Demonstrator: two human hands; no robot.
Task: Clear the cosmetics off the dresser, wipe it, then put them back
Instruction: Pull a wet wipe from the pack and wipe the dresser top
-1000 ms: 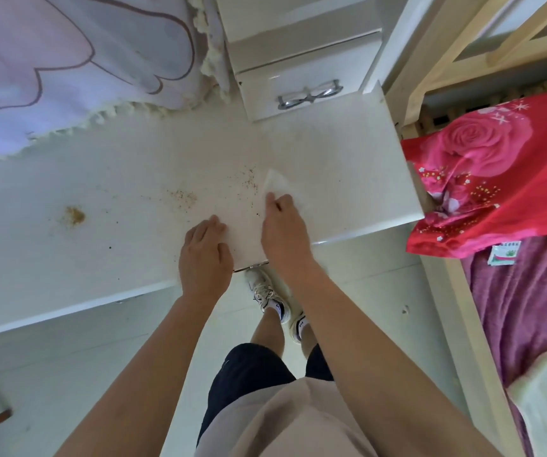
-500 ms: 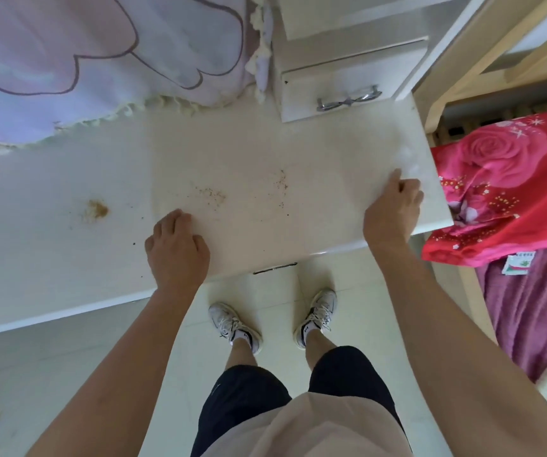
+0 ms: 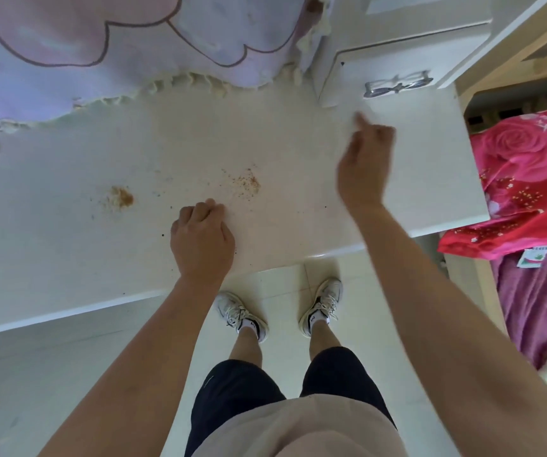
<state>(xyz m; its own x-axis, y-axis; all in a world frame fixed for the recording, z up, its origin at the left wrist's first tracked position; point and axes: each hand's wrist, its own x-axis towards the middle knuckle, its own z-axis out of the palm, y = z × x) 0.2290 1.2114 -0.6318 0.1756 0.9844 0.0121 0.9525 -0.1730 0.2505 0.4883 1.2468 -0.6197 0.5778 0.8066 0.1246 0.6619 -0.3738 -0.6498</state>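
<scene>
Right hand, blurred, fingers curled, grasp unclear, hangs over the dresser.

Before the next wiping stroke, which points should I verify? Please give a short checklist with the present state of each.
1. No cosmetics on the dresser top: ok, none in view.
2. The brown crumbs near the middle wiped away: not ok.
3. The brown stain further left wiped away: not ok.
4. The right hand holds a wipe: cannot tell, it is blurred.
5. The left hand off the crumbs: ok, it rests just in front of them.
</scene>
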